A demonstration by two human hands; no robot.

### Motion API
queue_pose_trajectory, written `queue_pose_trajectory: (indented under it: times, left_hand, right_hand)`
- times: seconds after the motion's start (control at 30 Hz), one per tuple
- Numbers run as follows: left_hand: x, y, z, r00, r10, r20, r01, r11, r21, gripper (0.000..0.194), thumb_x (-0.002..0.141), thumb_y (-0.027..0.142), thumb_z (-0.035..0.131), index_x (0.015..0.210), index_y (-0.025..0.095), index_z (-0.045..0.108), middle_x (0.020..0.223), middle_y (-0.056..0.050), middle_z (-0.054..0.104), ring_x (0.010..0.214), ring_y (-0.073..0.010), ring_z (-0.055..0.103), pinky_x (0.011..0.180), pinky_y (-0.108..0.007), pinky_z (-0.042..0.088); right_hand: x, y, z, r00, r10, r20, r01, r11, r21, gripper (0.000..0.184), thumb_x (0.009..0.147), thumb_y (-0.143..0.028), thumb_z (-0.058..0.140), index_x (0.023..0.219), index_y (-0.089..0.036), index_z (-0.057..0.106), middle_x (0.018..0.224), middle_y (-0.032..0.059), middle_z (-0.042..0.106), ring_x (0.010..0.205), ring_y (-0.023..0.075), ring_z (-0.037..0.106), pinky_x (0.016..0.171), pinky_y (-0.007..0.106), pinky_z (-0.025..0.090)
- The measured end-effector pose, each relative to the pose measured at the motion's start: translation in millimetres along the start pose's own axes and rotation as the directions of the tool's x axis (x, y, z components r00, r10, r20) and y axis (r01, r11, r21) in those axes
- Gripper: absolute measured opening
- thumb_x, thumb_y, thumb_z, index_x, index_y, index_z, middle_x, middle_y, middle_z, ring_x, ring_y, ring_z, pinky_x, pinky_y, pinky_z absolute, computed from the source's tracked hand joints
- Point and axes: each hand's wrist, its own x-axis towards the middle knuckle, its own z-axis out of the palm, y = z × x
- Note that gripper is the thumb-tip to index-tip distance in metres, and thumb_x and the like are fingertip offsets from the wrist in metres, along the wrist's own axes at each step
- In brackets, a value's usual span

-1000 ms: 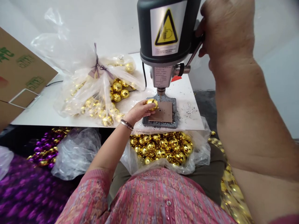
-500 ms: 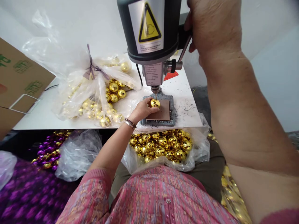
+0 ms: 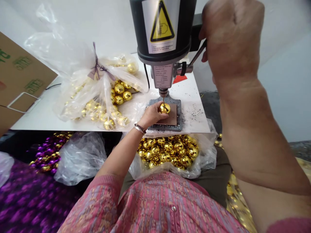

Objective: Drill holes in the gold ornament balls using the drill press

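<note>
My left hand [image 3: 152, 116] is shut on a faceted gold bauble [image 3: 164, 108], holding it against a brown pad [image 3: 173, 118] on the drill press's grey base plate [image 3: 177, 104]. The thin drill bit [image 3: 163, 100] reaches down to the top of the bauble. High up, my right hand [image 3: 232, 42] grips the metal feed lever [image 3: 198, 54] beside the black drill press head [image 3: 161, 29], which carries a yellow warning label. The lever's end is hidden inside my fingers.
The press stands on a white table [image 3: 193, 121] scattered with dark shavings. A tied plastic bag of gold baubles [image 3: 97, 97] lies left of it. Another open bag of gold baubles [image 3: 167, 152] sits on my lap. Purple baubles [image 3: 48, 155] and a cardboard sheet [image 3: 21, 68] lie left.
The gold bauble has moved from left of the bit to directly beneath it, with the bit now touching its top. My right hand stays on the lever.
</note>
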Motion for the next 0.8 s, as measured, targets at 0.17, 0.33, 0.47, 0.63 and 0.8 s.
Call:
queue_pose_trajectory:
  times: [0.17, 0.33, 0.47, 0.63, 0.8]
  left_hand:
    - [-0.1, -0.5, 1.6, 1.0, 0.021, -0.009, -0.021, 1.0, 0.015, 0.074, 0.075, 0.021, 0.086, 0.146, 0.015, 0.066, 0.123, -0.005, 0.081, 0.111, -0.023, 0.075, 0.102, -0.033, 0.058]
    - [0.2, -2.5, 3.9, 1.0, 0.014, -0.008, -0.014, 1.0, -0.019, 0.079, 0.074, 0.019, 0.085, 0.15, 0.011, 0.063, 0.125, -0.008, 0.08, 0.111, -0.0233, 0.075, 0.101, -0.033, 0.059]
    - [0.0, -4.3, 4.0, 0.999, 0.035, -0.02, -0.035, 0.999, -0.008, 0.075, 0.074, 0.02, 0.085, 0.146, 0.012, 0.067, 0.121, -0.008, 0.081, 0.108, -0.0243, 0.075, 0.098, -0.033, 0.059]
    - [-0.9, -6.0, 4.2, 0.999, 0.038, -0.017, -0.038, 0.999, 0.003, 0.071, 0.076, 0.022, 0.084, 0.145, 0.015, 0.068, 0.118, -0.006, 0.081, 0.104, -0.0232, 0.075, 0.094, -0.032, 0.058]
    - [-1.3, -8.6, 6.7, 0.998, 0.056, -0.03, -0.055, 0.998, 0.036, 0.059, 0.076, 0.024, 0.085, 0.134, 0.017, 0.073, 0.112, -0.005, 0.081, 0.099, -0.0234, 0.074, 0.093, -0.034, 0.058]
  right_hand:
    - [-55.9, 12.1, -7.3, 0.985, -0.17, -0.022, 0.167, 0.981, -0.096, 0.022, 0.089, -0.023, 0.049, 0.076, -0.022, 0.031, 0.069, -0.0035, 0.038, 0.064, 0.0051, 0.03, 0.069, 0.024, 0.034]
    - [-85.5, 36.3, -3.4, 0.964, -0.257, -0.064, 0.247, 0.96, -0.135, 0.017, 0.088, -0.031, 0.05, 0.076, -0.021, 0.042, 0.067, -0.0016, 0.046, 0.062, 0.0069, 0.035, 0.067, 0.024, 0.041]
    - [-92.9, 52.9, 1.4, 0.934, -0.342, -0.104, 0.32, 0.929, -0.183, 0.021, 0.097, -0.037, 0.049, 0.083, -0.021, 0.054, 0.074, 0.0002, 0.055, 0.064, 0.0078, 0.041, 0.068, 0.025, 0.044]
    - [-105.1, 67.5, 6.1, 0.929, -0.352, -0.117, 0.327, 0.926, -0.189, 0.032, 0.104, -0.046, 0.043, 0.093, -0.022, 0.061, 0.078, 0.0013, 0.056, 0.068, 0.0094, 0.047, 0.072, 0.027, 0.047]
    - [-113.4, 75.6, 14.0, 0.93, -0.319, -0.182, 0.289, 0.942, -0.173, 0.035, 0.105, -0.05, 0.042, 0.093, -0.022, 0.06, 0.081, 0.0017, 0.055, 0.072, 0.0095, 0.051, 0.075, 0.028, 0.049]
